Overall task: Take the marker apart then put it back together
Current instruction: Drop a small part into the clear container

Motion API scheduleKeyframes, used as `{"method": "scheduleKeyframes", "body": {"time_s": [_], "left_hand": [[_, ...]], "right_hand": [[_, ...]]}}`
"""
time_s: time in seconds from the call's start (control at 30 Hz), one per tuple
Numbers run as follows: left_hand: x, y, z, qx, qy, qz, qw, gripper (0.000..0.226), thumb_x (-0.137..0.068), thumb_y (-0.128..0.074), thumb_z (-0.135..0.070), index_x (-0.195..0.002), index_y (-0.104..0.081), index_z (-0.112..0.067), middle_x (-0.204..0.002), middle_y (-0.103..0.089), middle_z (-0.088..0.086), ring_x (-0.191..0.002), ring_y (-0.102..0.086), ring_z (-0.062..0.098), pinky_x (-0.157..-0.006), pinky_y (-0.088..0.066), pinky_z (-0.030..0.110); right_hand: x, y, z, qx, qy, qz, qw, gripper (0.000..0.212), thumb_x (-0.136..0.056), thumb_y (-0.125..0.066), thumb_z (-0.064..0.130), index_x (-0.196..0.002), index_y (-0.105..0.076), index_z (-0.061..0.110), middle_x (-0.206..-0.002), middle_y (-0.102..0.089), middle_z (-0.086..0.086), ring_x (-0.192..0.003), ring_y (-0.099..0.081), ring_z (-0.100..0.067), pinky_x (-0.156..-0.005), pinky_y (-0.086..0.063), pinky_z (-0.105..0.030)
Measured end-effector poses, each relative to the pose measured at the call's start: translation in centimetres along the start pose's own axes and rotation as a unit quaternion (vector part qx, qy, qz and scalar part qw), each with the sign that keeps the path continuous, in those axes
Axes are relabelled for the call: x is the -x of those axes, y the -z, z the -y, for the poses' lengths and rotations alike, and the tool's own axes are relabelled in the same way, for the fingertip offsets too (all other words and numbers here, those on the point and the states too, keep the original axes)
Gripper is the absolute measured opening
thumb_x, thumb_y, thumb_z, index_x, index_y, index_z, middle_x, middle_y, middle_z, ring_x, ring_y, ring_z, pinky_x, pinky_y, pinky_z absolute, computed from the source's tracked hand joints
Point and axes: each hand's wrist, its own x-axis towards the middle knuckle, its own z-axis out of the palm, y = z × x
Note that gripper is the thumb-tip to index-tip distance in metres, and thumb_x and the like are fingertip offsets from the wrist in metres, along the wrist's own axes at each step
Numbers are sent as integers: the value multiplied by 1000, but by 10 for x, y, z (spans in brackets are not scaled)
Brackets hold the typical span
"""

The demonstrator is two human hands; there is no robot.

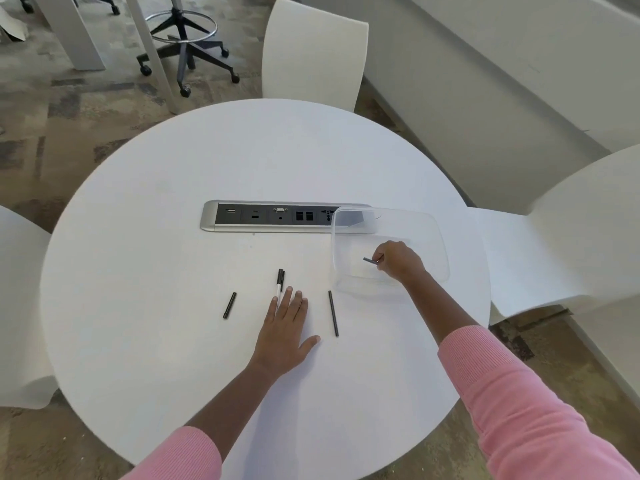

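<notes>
Marker parts lie spread on the round white table (173, 237). A black cap (229, 305) rests at the left. The white marker barrel with a black end (279, 282) lies just beyond the fingertips of my left hand (285, 334), which rests flat and open on the table. A long thin black rod (333, 313) lies to the right of that hand. My right hand (398, 259) is inside the clear plastic container (433, 237), pinching a small dark piece (370, 260).
A silver and black power and data panel (270, 216) is set into the table's middle, its right end under the container. White chairs stand at the far side (313, 53), right (571, 237) and left (20, 306). A rolling stool (187, 39) stands beyond.
</notes>
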Motion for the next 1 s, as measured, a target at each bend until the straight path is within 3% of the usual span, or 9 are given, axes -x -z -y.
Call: {"method": "scheduleKeyframes", "body": {"time_s": [0.23,0.37,0.47,0.6,0.67,0.73,0.83,0.9,1.0], "left_hand": [[2,5,-1,-1,14,-17,1000,66,-53,-82,-48,-101,-72,-4,-112,-70,9,-106,-64,30,-78,-54,48],[4,8,3,50,27,-44,997,51,-60,-83,-27,-104,-70,-4,-113,-69,13,-108,-62,35,-79,-53,51],[8,9,13,97,52,-89,990,30,-71,-68,-8,-101,-71,-3,-108,-70,16,-105,-64,37,-79,-55,48],[18,13,30,163,91,-121,975,34,-81,-40,-8,-94,-70,0,-90,-69,17,-84,-67,34,-75,-56,40],[22,13,39,180,129,-124,967,29,-82,-43,-3,-94,-69,0,-87,-66,17,-80,-65,35,-79,-54,43],[24,10,44,208,183,-115,954,25,-83,-51,4,-102,-67,-1,-92,-64,17,-90,-61,37,-80,-51,41],[22,6,44,260,241,-85,931,25,-91,-44,-4,-107,-64,-5,-104,-63,13,-111,-53,30,-79,-46,36],[21,6,44,287,269,-62,917,24,-94,-40,-12,-97,-63,-7,-99,-63,8,-101,-56,26,-71,-43,32],[26,11,54,286,283,-34,915,26,-94,-39,-17,-84,-59,-5,-85,-59,8,-76,-53,24,-62,-38,29]], "right_hand": [[-3,1,-2,-23,-26,6,999,32,-84,-43,-4,-105,-63,9,-121,-60,-11,-108,-56,-29,-89,-47,-37],[8,8,2,-76,-3,-86,993,30,-86,-41,-1,-102,-65,7,-115,-64,-12,-107,-56,-29,-86,-47,-37],[22,14,9,-121,18,-164,979,27,-87,-43,0,-99,-66,6,-109,-66,-15,-100,-59,-31,-81,-49,-39],[46,12,26,-169,67,-252,950,22,-86,-47,-1,-94,-67,4,-98,-67,-16,-86,-61,-29,-72,-47,-33],[59,6,36,-190,97,-272,938,19,-84,-51,-4,-91,-67,3,-92,-67,-16,-82,-62,-28,-69,-43,-26],[72,-5,47,-201,119,-276,932,18,-82,-53,-6,-88,-67,2,-87,-67,-17,-79,-62,-29,-70,-45,-27],[87,-27,56,-215,127,-256,934,17,-80,-53,-8,-86,-67,1,-85,-67,-17,-78,-63,-29,-69,-44,-26],[93,-46,60,-225,112,-226,941,17,-82,-53,-6,-89,-66,0,-88,-66,-18,-82,-62,-30,-72,-42,-24],[102,-77,77,-213,63,-179,958,16,-87,-50,0,-95,-64,-1,-94,-64,-20,-89,-60,-33,-76,-45,-33]]}}
